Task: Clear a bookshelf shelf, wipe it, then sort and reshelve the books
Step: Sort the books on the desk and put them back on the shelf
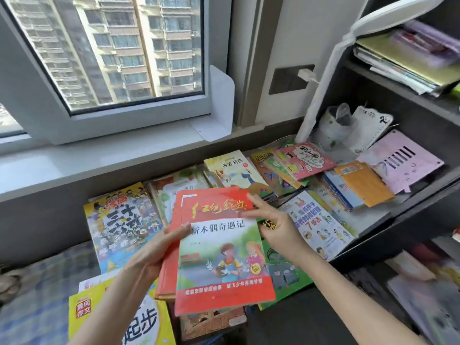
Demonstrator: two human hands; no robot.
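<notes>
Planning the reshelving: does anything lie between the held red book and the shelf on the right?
Yes: an orange book and a pink board lie on that shelf. The left hand grips the red book; the right hand touches it.

Dark counter [371, 217] is covered with books laid flat: comic book [119, 227] at left, white booklet [318, 222] at right. Stacked books [305, 158] are noted at far right.

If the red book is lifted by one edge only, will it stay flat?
The red book looks thin and soft-covered, so it would probably droop. The left hand grips it over a second red book; the glossy covers might slide apart.
</notes>
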